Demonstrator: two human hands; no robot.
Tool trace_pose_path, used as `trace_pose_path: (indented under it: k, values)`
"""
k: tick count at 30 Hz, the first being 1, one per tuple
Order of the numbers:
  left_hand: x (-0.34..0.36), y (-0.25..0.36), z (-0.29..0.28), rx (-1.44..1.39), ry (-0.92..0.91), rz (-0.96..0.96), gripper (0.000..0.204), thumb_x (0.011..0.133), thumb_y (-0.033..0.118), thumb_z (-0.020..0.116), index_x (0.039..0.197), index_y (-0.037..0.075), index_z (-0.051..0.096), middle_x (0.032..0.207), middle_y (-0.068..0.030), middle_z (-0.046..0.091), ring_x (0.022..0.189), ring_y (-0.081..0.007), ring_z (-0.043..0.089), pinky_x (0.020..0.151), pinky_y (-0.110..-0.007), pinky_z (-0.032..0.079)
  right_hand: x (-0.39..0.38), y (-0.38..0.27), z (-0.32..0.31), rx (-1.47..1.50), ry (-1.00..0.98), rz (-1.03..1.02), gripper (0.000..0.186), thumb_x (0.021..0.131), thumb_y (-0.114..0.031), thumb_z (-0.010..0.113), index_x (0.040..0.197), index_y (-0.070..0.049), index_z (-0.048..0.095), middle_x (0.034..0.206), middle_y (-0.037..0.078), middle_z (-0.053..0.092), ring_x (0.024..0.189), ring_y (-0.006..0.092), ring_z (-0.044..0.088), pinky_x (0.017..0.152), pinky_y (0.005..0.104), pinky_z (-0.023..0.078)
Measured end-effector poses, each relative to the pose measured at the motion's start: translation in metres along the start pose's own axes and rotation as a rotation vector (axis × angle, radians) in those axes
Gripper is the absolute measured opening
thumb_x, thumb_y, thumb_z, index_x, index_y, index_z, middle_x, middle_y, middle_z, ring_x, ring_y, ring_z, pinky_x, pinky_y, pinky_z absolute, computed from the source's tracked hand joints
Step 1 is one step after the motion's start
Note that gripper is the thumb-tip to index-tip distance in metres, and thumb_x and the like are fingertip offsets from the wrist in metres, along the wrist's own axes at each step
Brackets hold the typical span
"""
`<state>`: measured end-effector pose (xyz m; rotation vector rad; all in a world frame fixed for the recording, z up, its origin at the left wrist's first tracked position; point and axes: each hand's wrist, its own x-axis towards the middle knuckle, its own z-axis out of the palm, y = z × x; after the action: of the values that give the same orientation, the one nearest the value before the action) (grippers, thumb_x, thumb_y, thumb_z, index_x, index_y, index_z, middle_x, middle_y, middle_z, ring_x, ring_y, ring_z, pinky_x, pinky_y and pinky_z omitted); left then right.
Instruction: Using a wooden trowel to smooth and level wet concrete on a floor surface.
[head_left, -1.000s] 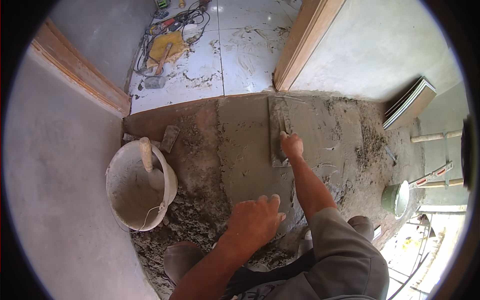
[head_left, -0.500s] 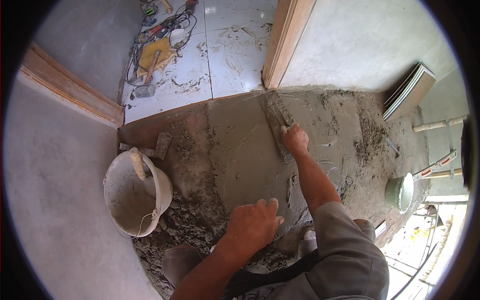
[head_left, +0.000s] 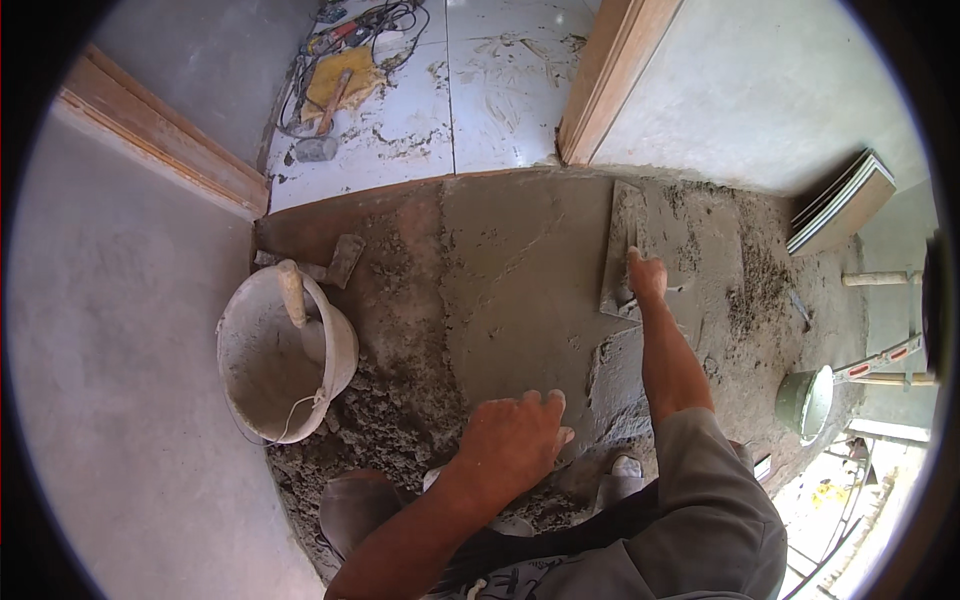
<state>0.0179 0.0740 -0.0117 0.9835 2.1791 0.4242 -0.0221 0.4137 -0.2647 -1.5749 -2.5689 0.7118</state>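
Observation:
A flat rectangular metal trowel point(head_left: 617, 275) lies on wet grey mortar point(head_left: 510, 300) right of the middle, and my right hand point(head_left: 647, 275) is wrapped round its handle. My left hand point(head_left: 508, 440) hangs over the floor nearer me, empty, its fingers slightly bent and apart. Left of it stands a pale bucket point(head_left: 340, 345) with mortar residue inside and a wooden-handled tool point(head_left: 292, 292) in it, beside a grey-crusted block or tool point(head_left: 346, 260). Rougher, crumbly mortar point(head_left: 380, 435) covers the floor around the bucket's right side.
Beyond the doorway, power tools with cables point(head_left: 330, 40), a yellow sponge point(head_left: 340, 75) and a mallet point(head_left: 318, 148) lie on white tiles point(head_left: 500, 90). At right are stacked tiles point(head_left: 840, 200), poles point(head_left: 880, 278), a level point(head_left: 875, 360) and a green bucket point(head_left: 795, 405). Walls flank both sides.
My right hand has moved the trowel rightward across the mortar, turning it from upright through a slant to leaning the other way. My left hand has stayed roughly in place.

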Motion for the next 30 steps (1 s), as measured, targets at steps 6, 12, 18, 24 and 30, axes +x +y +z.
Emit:
trace_pose_path:
  k: [6,12,18,24,30]
  values:
    - [-0.012,-0.022,-0.039,-0.038,0.314,-0.122,0.040,0.087,0.033,0.061,0.112,0.002,0.061,0.095,-0.0165,0.067,0.089,-0.0334,0.064,0.076,-0.041,0.051,-0.097,-0.060,0.028,-0.115,-0.224,-0.348,0.060,0.085,-0.049,0.055,0.098,0.009,0.061,0.094,0.032,0.063,0.094,0.0452,0.062,0.083,0.0478,0.050]
    - [-0.016,-0.071,-0.045,-0.054,0.478,-0.181,0.039,0.087,0.034,0.061,0.110,0.003,0.062,0.098,-0.0193,0.066,0.088,-0.0358,0.064,0.077,-0.043,0.050,-0.225,0.010,0.003,-0.478,-0.764,-0.489,0.051,0.089,-0.048,0.051,0.108,-0.001,0.050,0.092,0.023,0.066,0.087,0.0384,0.065,0.080,0.0465,0.051]
    - [0.013,-0.064,-0.042,-0.129,0.289,-0.138,0.043,0.088,0.037,0.060,0.116,0.004,0.060,0.101,-0.0186,0.067,0.089,-0.0351,0.064,0.081,-0.042,0.048,-0.287,0.100,-0.023,-0.490,-0.873,-0.503,0.045,0.090,-0.047,0.052,0.104,-0.005,0.047,0.084,0.020,0.066,0.081,0.0350,0.067,0.074,0.0474,0.052]
    - [0.035,-0.051,-0.042,-0.120,0.206,-0.050,0.044,0.088,0.037,0.060,0.117,0.004,0.060,0.101,-0.0197,0.067,0.089,-0.0357,0.065,0.081,-0.042,0.049,-0.183,0.124,-0.041,-0.309,-0.095,0.060,0.047,0.087,-0.046,0.057,0.100,-0.001,0.052,0.086,0.026,0.065,0.081,0.0413,0.065,0.072,0.0487,0.051]
    - [0.023,-0.061,-0.043,-0.131,0.172,-0.012,0.045,0.088,0.038,0.059,0.118,0.004,0.059,0.097,-0.0183,0.068,0.090,-0.0356,0.064,0.081,-0.042,0.048,-0.162,0.143,-0.040,-0.214,-0.012,0.228,0.054,0.088,-0.048,0.054,0.109,0.001,0.054,0.092,0.028,0.065,0.092,0.0434,0.063,0.081,0.0498,0.049]
